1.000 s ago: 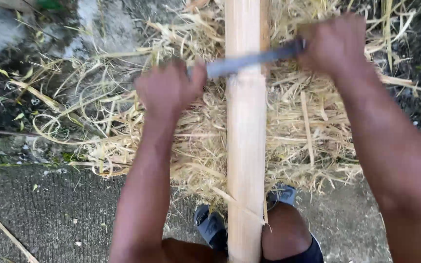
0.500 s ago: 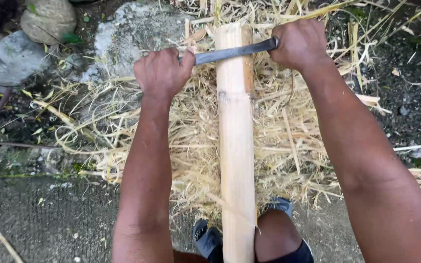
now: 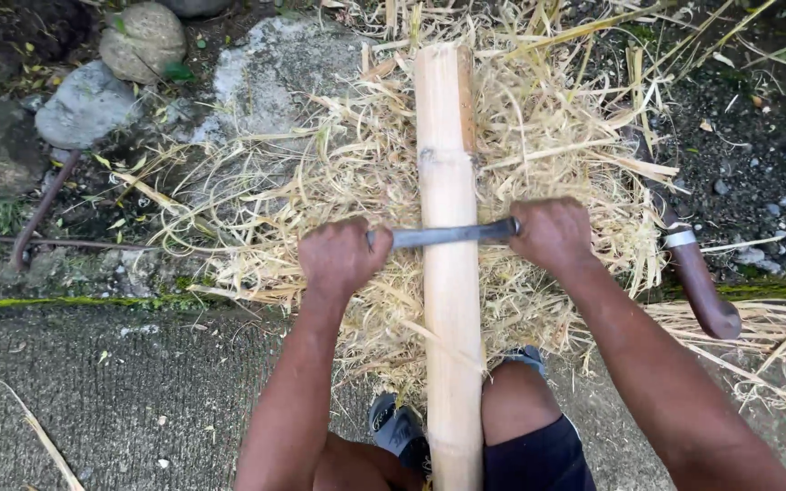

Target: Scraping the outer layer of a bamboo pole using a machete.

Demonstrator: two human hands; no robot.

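A pale, peeled bamboo pole runs from between my knees straight away from me over a heap of straw-coloured shavings. A dark metal blade lies flat across the pole about halfway up. My left hand grips the blade's left end. My right hand grips its right end. Both fists are closed tight on it, one either side of the pole.
A second knife with a brown wooden handle lies in the shavings by my right forearm. Grey stones and a rusty bent rod sit at the left. Rough concrete runs under me. A grey sandal shows below.
Both hands have drawn the blade along the pole toward me, from near the far end to about its middle. More of the pole's far end and the stones have come into view.
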